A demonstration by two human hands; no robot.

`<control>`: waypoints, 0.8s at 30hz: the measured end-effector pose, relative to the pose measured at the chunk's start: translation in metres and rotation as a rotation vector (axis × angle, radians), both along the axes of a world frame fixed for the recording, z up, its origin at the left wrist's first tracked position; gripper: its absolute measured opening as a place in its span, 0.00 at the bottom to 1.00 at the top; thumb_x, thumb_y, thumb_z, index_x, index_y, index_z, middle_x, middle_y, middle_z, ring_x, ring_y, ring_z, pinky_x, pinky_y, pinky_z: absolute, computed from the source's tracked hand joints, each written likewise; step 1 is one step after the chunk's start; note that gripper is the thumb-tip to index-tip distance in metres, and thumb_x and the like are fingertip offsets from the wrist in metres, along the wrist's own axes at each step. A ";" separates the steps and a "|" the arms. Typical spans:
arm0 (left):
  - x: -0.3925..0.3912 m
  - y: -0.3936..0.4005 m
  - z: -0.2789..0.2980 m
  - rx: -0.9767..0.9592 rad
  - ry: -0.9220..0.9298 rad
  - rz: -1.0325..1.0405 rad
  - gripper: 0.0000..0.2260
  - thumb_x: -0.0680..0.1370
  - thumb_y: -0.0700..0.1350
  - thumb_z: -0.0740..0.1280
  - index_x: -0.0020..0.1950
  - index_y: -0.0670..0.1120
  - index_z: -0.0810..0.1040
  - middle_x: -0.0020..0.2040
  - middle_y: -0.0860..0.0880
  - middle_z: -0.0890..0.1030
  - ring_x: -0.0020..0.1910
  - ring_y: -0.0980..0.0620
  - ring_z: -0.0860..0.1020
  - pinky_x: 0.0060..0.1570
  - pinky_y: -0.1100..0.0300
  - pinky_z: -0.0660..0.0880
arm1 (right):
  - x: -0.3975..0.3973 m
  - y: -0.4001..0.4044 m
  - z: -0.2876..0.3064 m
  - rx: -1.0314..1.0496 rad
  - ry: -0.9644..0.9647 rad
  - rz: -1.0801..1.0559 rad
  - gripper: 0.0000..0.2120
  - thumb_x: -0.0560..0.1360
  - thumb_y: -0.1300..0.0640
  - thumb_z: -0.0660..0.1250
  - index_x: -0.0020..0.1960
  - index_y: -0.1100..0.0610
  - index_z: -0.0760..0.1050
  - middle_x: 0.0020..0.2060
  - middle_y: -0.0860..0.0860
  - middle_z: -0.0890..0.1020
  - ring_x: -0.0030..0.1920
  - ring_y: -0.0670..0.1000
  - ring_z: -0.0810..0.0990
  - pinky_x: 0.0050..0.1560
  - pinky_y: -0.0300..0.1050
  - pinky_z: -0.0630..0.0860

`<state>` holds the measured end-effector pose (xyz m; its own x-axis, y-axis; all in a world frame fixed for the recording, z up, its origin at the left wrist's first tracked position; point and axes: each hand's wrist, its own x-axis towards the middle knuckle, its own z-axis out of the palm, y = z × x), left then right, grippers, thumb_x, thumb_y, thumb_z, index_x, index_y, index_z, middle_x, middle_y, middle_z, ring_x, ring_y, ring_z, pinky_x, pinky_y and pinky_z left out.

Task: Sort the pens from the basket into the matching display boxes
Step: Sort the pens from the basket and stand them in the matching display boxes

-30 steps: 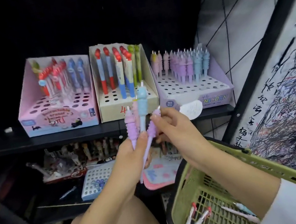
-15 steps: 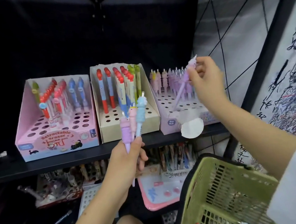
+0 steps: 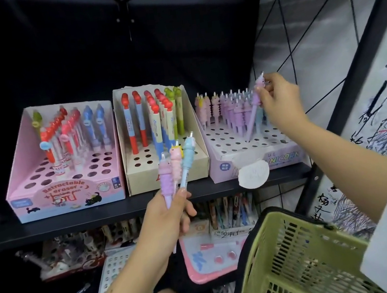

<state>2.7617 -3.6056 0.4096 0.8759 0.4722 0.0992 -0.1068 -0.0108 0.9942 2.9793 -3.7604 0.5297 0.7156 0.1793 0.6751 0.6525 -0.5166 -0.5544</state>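
Note:
My left hand point(image 3: 166, 220) grips three unicorn pens point(image 3: 178, 166), purple, pink and blue, upright in front of the shelf edge. My right hand point(image 3: 279, 98) pinches the top of a purple unicorn pen point(image 3: 253, 114), tilted with its tip down at a hole of the lilac unicorn display box point(image 3: 250, 158), whose back rows hold several pastel pens. The green basket point(image 3: 297, 253) sits at the lower right; its contents are mostly out of sight.
On the black shelf point(image 3: 50, 226) stand a pink eraser box point(image 3: 65, 190) on the left and a beige box point(image 3: 166, 172) of red and blue pens in the middle. A white round tag point(image 3: 252, 174) hangs off the unicorn box. More stationery fills the shelf below.
My right hand took one purple pen from the bunch and carried it up and right to the unicorn box, where its tip now meets a hole. My left hand barely shifted.

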 end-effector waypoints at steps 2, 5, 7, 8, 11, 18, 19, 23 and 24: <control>0.000 -0.001 0.000 0.003 0.002 -0.007 0.10 0.80 0.46 0.59 0.45 0.44 0.76 0.28 0.52 0.78 0.20 0.57 0.68 0.22 0.69 0.66 | 0.002 0.000 -0.002 0.016 -0.006 -0.003 0.13 0.79 0.59 0.60 0.61 0.63 0.71 0.39 0.50 0.77 0.42 0.51 0.77 0.48 0.48 0.75; 0.001 -0.002 0.000 -0.014 0.001 -0.012 0.09 0.80 0.45 0.59 0.45 0.44 0.76 0.28 0.52 0.78 0.21 0.58 0.68 0.22 0.68 0.66 | 0.006 0.003 -0.012 -0.113 0.039 -0.020 0.13 0.79 0.59 0.60 0.62 0.62 0.71 0.37 0.49 0.75 0.40 0.51 0.76 0.46 0.45 0.74; 0.001 -0.004 0.002 -0.022 -0.003 -0.017 0.09 0.80 0.45 0.59 0.46 0.44 0.76 0.28 0.52 0.78 0.21 0.58 0.69 0.23 0.68 0.67 | 0.006 0.004 -0.018 -0.202 0.087 0.008 0.14 0.79 0.59 0.60 0.64 0.62 0.70 0.36 0.51 0.76 0.41 0.55 0.77 0.45 0.38 0.75; 0.001 -0.004 0.002 -0.027 -0.007 -0.019 0.09 0.80 0.45 0.59 0.46 0.43 0.76 0.28 0.52 0.78 0.21 0.58 0.69 0.23 0.68 0.68 | 0.005 0.005 -0.020 -0.268 0.113 0.025 0.15 0.79 0.59 0.61 0.65 0.62 0.70 0.38 0.55 0.78 0.43 0.57 0.78 0.41 0.30 0.72; 0.001 -0.005 0.004 -0.038 -0.018 -0.020 0.09 0.80 0.45 0.59 0.46 0.43 0.76 0.28 0.52 0.78 0.21 0.57 0.70 0.23 0.67 0.68 | 0.002 0.004 -0.022 -0.382 0.167 0.015 0.17 0.79 0.59 0.62 0.66 0.61 0.68 0.47 0.61 0.80 0.48 0.59 0.78 0.37 0.24 0.68; 0.005 -0.011 0.008 -0.037 -0.033 -0.039 0.09 0.80 0.45 0.59 0.46 0.43 0.76 0.28 0.52 0.78 0.21 0.57 0.70 0.22 0.67 0.68 | -0.071 0.025 -0.031 -0.090 0.243 0.284 0.04 0.77 0.54 0.64 0.50 0.53 0.74 0.42 0.49 0.79 0.36 0.41 0.76 0.37 0.31 0.75; 0.006 -0.013 0.009 -0.040 -0.036 -0.045 0.09 0.80 0.45 0.59 0.46 0.43 0.75 0.28 0.52 0.78 0.21 0.57 0.70 0.22 0.67 0.68 | -0.083 0.029 -0.035 -0.049 0.396 0.402 0.03 0.77 0.53 0.64 0.48 0.52 0.74 0.39 0.49 0.80 0.33 0.40 0.76 0.34 0.32 0.76; 0.008 -0.019 0.010 -0.049 -0.045 -0.069 0.09 0.79 0.47 0.60 0.46 0.43 0.75 0.28 0.52 0.78 0.21 0.57 0.70 0.22 0.67 0.68 | -0.103 0.035 -0.044 0.127 0.656 0.612 0.05 0.77 0.57 0.64 0.46 0.58 0.74 0.33 0.50 0.80 0.30 0.41 0.77 0.34 0.34 0.76; 0.008 -0.020 0.009 -0.050 -0.044 -0.070 0.09 0.79 0.47 0.60 0.46 0.44 0.76 0.29 0.52 0.79 0.21 0.57 0.69 0.22 0.67 0.68 | -0.101 0.034 -0.043 0.161 0.653 0.609 0.05 0.77 0.58 0.63 0.45 0.58 0.75 0.33 0.50 0.80 0.30 0.42 0.77 0.35 0.34 0.77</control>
